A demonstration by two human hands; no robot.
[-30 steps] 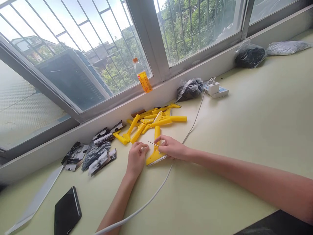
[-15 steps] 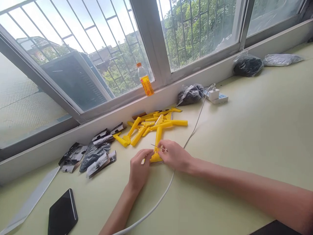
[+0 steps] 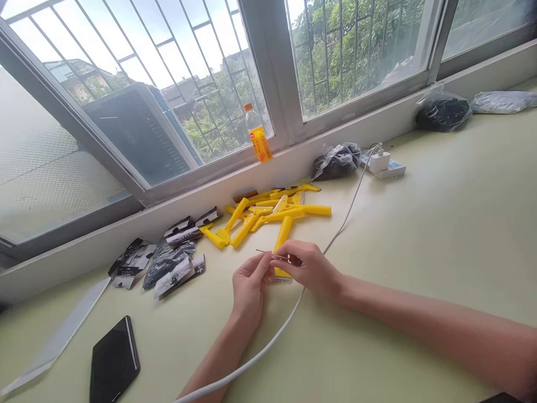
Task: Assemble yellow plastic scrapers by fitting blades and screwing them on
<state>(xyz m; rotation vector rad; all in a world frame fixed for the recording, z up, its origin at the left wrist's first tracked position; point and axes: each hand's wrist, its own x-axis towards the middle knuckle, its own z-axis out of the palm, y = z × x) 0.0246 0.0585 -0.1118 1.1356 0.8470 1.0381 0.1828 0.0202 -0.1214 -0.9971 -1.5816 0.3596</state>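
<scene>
My right hand [image 3: 314,270] is closed in a pinch on a thin metal rod [image 3: 263,251], whose free end points left. The thumb and fingers of my left hand [image 3: 250,282] are pinched together at the rod, meeting the right fingertips; anything small between them is hidden. Just beyond and beneath both hands lies a yellow scraper [image 3: 283,230], handle pointing away from me, its wide head partly covered by the fingers. Further back is a loose pile of yellow scrapers [image 3: 272,214].
A white cable [image 3: 280,330] crosses under my right wrist to a power strip [image 3: 392,169]. Left are black-and-white packages [image 3: 174,277], a phone [image 3: 114,361] and a clear sheet [image 3: 62,336]. An orange-capped bottle [image 3: 260,145] and dark-filled bags [image 3: 338,162] stand by the window.
My left fingers have left the scraper's head and come up to the rod, touching my right fingertips. The whole view has shifted slightly, with the scene moving right.
</scene>
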